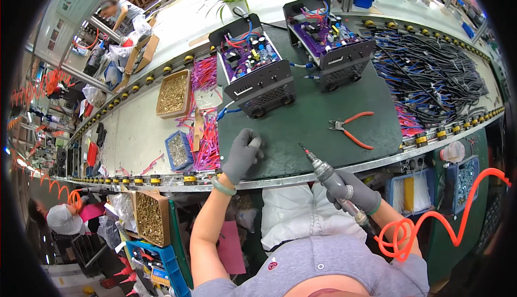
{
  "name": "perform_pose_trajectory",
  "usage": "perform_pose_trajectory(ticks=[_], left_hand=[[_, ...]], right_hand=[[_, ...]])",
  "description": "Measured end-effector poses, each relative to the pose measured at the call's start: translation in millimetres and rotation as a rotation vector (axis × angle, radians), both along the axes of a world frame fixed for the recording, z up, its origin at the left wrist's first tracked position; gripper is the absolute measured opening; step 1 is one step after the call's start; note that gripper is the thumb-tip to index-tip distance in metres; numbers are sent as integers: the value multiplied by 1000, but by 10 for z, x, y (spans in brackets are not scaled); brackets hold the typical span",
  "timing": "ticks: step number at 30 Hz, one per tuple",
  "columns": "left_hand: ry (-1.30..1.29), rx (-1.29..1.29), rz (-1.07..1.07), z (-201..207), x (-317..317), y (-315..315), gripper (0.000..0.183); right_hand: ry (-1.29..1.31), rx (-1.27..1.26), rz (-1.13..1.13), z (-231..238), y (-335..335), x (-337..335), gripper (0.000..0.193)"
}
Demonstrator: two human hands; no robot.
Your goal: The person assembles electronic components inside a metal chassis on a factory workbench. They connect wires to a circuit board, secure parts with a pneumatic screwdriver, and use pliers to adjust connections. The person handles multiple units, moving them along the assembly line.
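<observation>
My right hand [353,192], in a grey glove, is wrapped round a metal air screwdriver [327,174]. Its red-and-dark bit points up and left over the green mat [301,119]. A coiled orange hose [431,219] trails from the tool's rear. My left hand [245,153], also gloved, hovers at the mat's near left with its fingers curled together; whatever they may hold is hidden. Beyond the hands stand two open black metal chassis, the left one [264,84] and the right one [344,60], each with a purple circuit board and wires. Diagonal cutters [360,116] with orange handles lie on the mat.
Left of the mat are a cardboard box of brassy screws [174,93], a blue bin of small silvery parts [177,150] and pink-red wires [205,146]. Black cables [431,76] pile up at right. A potted plant [231,0] stands behind. People work at far left.
</observation>
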State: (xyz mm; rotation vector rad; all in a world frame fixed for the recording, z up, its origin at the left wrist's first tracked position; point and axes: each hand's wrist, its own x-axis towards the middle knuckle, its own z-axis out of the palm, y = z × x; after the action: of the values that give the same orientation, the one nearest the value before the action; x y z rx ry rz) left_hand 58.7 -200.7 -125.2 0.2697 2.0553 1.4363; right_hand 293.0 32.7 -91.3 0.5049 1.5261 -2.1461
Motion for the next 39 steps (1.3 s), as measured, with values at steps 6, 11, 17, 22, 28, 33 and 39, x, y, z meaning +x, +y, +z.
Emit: perform_pose_trajectory(ticks=[6, 11, 17, 22, 28, 33, 39], left_hand=[[-289, 475, 72, 445, 310, 454, 16], [-381, 563, -31, 640, 442, 762, 28], [-453, 628, -165, 545, 428, 992, 23], [-468, 634, -220, 473, 413, 1150, 24], [-330, 319, -213, 605, 400, 1280, 23], [-220, 346, -297, 508, 388, 1430, 28], [-183, 586, 263, 102, -96, 2105, 50]], right_hand=[[150, -12, 49, 361, 99, -63, 70], [154, 46, 26, 488, 204, 21, 81], [113, 13, -12, 539, 338, 92, 78], [122, 116, -10, 502, 421, 107, 70], [255, 780, 105, 512, 526, 130, 69], [172, 389, -20, 436, 629, 70, 70], [221, 223, -279, 428, 728, -312, 37]])
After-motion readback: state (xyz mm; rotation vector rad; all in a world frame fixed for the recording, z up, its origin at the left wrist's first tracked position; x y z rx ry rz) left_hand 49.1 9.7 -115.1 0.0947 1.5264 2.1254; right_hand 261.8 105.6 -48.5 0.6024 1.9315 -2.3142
